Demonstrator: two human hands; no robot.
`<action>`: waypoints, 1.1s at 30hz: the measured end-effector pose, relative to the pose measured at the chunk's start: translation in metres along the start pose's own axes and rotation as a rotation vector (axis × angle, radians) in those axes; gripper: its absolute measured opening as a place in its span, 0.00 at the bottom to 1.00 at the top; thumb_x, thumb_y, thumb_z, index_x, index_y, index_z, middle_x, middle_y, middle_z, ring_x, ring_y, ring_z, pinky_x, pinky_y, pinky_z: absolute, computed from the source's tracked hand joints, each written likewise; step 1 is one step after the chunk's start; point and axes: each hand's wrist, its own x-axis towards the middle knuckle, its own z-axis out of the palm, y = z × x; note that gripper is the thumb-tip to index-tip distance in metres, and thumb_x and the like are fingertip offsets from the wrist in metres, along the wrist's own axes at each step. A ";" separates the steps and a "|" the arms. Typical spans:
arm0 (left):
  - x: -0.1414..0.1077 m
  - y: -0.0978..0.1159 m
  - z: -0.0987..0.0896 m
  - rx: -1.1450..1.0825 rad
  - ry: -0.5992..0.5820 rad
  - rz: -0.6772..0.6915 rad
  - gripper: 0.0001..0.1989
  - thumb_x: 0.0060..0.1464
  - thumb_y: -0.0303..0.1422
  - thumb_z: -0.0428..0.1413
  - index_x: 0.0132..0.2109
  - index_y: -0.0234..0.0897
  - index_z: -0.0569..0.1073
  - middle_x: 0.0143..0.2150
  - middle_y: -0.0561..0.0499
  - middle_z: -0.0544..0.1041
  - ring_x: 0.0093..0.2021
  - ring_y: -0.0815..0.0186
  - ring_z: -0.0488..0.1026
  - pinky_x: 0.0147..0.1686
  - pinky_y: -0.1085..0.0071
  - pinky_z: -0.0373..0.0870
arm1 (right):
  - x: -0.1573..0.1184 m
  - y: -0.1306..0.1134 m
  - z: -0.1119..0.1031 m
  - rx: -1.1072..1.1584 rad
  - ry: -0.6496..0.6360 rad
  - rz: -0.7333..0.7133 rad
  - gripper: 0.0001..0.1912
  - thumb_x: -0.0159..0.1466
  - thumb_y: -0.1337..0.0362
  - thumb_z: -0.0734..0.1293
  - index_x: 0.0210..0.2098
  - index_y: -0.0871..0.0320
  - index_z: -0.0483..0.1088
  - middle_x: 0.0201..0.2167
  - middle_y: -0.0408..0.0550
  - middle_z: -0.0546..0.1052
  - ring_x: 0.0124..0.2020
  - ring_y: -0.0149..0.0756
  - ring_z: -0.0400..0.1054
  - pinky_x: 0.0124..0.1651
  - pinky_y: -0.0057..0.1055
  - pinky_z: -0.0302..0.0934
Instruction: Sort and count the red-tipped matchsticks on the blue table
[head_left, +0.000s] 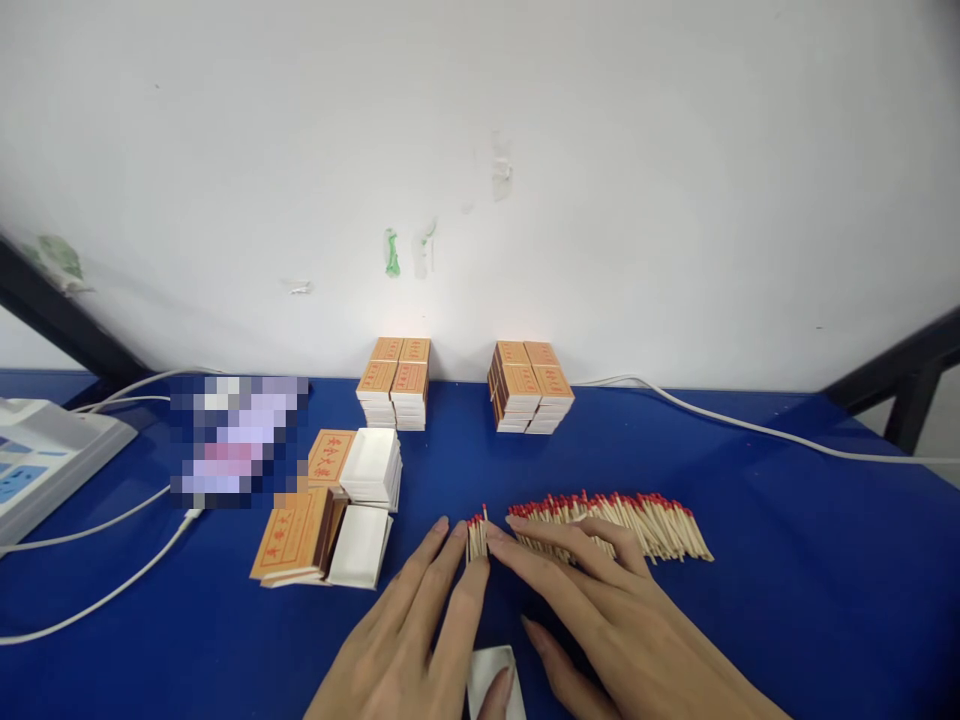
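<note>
A small bunch of red-tipped matches [477, 538] lies between the fingertips of both hands. My left hand [420, 620] is at its left, fingers stretched out, its thumb over a white tray [493, 665] near the bottom edge. From the right, my right hand [600, 600] touches the bunch with a fingertip, its fingers apart. Other fingers of that hand rest at the near left part of a long row of matches [645, 525]. Orange matchbox covers [296, 535] and stacked white trays [361, 545] are left of my left hand.
Two blocks of stacked matchboxes [394, 380] [529, 385] stand against the white wall. A blurred-out phone-like object [240, 435], white cables [112, 615] and a power strip [52, 450] are at the left. Another cable [720, 415] runs along the back right.
</note>
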 end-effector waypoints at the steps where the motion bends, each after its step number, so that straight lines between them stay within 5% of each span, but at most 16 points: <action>1: 0.000 0.000 0.000 0.001 -0.005 0.000 0.26 0.79 0.37 0.42 0.68 0.22 0.71 0.66 0.36 0.81 0.64 0.52 0.82 0.52 0.65 0.88 | 0.000 0.000 0.000 -0.006 -0.002 -0.003 0.25 0.80 0.67 0.59 0.75 0.58 0.64 0.68 0.47 0.80 0.68 0.35 0.72 0.67 0.36 0.62; 14: 0.002 0.000 0.002 -0.020 0.004 0.003 0.25 0.79 0.37 0.42 0.66 0.23 0.72 0.64 0.35 0.82 0.63 0.49 0.83 0.49 0.61 0.89 | 0.000 -0.002 -0.001 0.053 0.096 0.024 0.22 0.77 0.70 0.62 0.69 0.55 0.70 0.60 0.41 0.85 0.66 0.31 0.74 0.69 0.31 0.60; 19: 0.003 -0.001 0.001 -0.022 0.002 0.005 0.25 0.80 0.39 0.42 0.66 0.23 0.73 0.64 0.36 0.82 0.63 0.50 0.83 0.49 0.62 0.89 | -0.003 -0.004 0.001 0.096 0.040 0.029 0.25 0.74 0.70 0.65 0.70 0.55 0.68 0.64 0.39 0.83 0.68 0.29 0.71 0.71 0.28 0.60; 28: -0.012 0.004 0.013 -0.108 0.002 -0.052 0.27 0.78 0.39 0.46 0.72 0.24 0.70 0.72 0.37 0.76 0.71 0.49 0.76 0.59 0.60 0.86 | -0.007 -0.002 -0.003 0.169 -0.153 0.007 0.38 0.66 0.72 0.68 0.75 0.64 0.63 0.70 0.52 0.78 0.74 0.41 0.67 0.71 0.38 0.67; 33: -0.022 0.009 0.021 -0.139 -0.004 -0.085 0.29 0.77 0.39 0.48 0.75 0.26 0.67 0.76 0.39 0.71 0.76 0.49 0.71 0.63 0.60 0.84 | -0.009 -0.005 0.000 0.167 -0.128 0.027 0.41 0.67 0.72 0.67 0.78 0.61 0.56 0.71 0.51 0.76 0.75 0.37 0.65 0.71 0.35 0.67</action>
